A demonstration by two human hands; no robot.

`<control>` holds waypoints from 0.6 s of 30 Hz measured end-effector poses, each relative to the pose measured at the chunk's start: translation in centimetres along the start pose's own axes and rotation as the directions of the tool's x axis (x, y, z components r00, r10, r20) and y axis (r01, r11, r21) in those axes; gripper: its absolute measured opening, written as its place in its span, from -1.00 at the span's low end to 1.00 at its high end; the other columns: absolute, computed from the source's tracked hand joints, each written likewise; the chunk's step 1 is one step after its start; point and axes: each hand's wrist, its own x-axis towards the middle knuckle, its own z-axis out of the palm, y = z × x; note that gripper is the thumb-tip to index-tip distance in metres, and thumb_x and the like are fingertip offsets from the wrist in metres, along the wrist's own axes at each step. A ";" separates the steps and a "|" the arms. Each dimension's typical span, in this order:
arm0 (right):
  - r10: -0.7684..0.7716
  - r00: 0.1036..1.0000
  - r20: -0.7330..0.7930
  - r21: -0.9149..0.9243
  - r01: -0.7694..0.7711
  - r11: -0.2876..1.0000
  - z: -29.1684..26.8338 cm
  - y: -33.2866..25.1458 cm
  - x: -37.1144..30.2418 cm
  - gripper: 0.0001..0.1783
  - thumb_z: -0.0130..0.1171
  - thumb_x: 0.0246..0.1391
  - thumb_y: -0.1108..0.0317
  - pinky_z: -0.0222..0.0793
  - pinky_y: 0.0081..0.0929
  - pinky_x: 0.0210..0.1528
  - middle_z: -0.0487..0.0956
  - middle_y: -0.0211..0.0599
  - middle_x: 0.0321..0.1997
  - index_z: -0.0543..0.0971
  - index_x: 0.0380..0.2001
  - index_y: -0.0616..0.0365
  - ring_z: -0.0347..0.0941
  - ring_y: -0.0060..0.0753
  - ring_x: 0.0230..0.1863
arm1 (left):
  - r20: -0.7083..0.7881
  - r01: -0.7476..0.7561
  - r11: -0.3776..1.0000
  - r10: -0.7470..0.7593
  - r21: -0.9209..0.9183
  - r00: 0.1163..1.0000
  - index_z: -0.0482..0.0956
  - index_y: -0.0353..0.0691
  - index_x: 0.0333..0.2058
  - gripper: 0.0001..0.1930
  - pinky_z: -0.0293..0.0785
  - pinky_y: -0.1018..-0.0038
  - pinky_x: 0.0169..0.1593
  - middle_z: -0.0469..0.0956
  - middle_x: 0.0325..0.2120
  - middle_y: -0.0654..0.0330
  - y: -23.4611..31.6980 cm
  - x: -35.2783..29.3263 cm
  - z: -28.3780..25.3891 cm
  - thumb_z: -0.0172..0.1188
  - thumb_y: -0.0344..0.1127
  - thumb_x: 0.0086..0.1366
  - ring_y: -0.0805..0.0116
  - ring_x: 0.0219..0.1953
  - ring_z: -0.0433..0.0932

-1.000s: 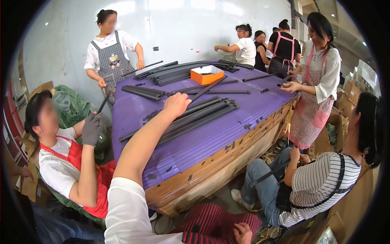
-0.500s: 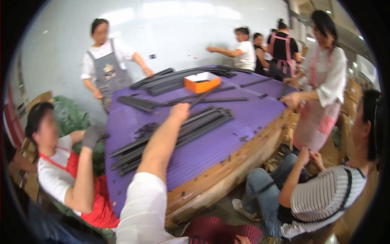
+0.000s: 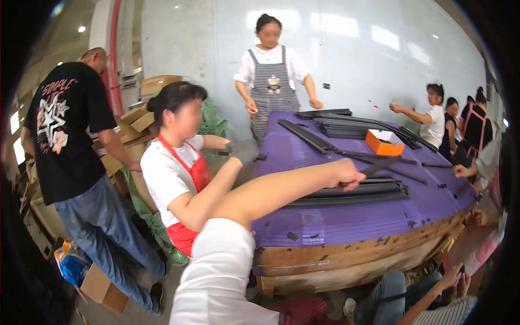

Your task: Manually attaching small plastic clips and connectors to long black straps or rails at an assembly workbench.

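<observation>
My left arm, in a white sleeve, reaches out over the purple table top [image 3: 281,225]. My left hand [image 3: 350,174] is closed around one end of a flat black strip [image 3: 382,166], which slants up and to the right. Below the hand lies a pile of long black strips [image 3: 374,195], partly hidden behind my forearm. An orange box [image 3: 384,144] with a white inside stands just beyond the held strip. A dark red striped cloth [image 3: 309,310] shows at the lower edge. My right hand is not seen.
More black strips [image 3: 346,128] lie at the table's far side. Beside my arm sits a person in a red apron [image 3: 187,162], wearing a grey glove [image 3: 244,151]. Others stand or sit around the table. Cardboard boxes [image 3: 103,287] lie on the left.
The view has swung left, bringing a standing person in a black shirt into sight. My left hand still holds the strip. The hand seen at the lower edge earlier is out of view.
</observation>
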 end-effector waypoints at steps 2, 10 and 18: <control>0.029 0.999 -0.031 -0.018 -0.030 0.999 6.4 -15.1 2.9 -0.85 0.10 -0.23 0.42 0.39 -0.39 -0.39 0.51 -0.17 -0.53 0.55 -0.49 0.19 0.46 -0.15 -0.48 | -0.031 -0.105 0.992 0.103 -0.071 0.994 0.38 -0.24 -0.65 -0.72 0.09 0.57 -0.75 0.27 -0.81 0.32 -1.3 -7.9 -2.0 0.07 -0.24 0.17 0.56 -0.81 0.19; 0.267 0.951 -0.158 -0.218 -0.297 0.929 5.7 -24.4 -3.0 -0.76 0.06 -0.15 0.49 0.36 -0.43 -0.34 0.52 -0.26 -0.43 0.51 -0.31 0.19 0.46 -0.29 -0.40 | -0.204 -0.109 0.982 0.076 -0.153 0.976 0.35 -0.36 -0.24 -0.80 0.12 0.66 -0.72 0.33 -0.71 0.27 -3.3 -27.2 0.4 -0.03 -0.38 0.18 0.57 -0.80 0.25; 0.782 0.614 0.111 0.734 -0.581 0.353 2.0 -26.7 -0.6 -0.59 0.11 -0.07 0.44 0.27 -0.63 -0.64 0.49 -0.23 -0.29 0.37 -0.08 0.19 0.48 -0.41 -0.44 | 0.092 -0.126 0.990 0.132 -0.067 0.987 0.39 -0.40 -0.22 -0.74 0.20 0.67 -0.65 0.37 -0.71 0.26 -11.9 -33.1 0.8 0.12 -0.48 0.09 0.59 -0.73 0.32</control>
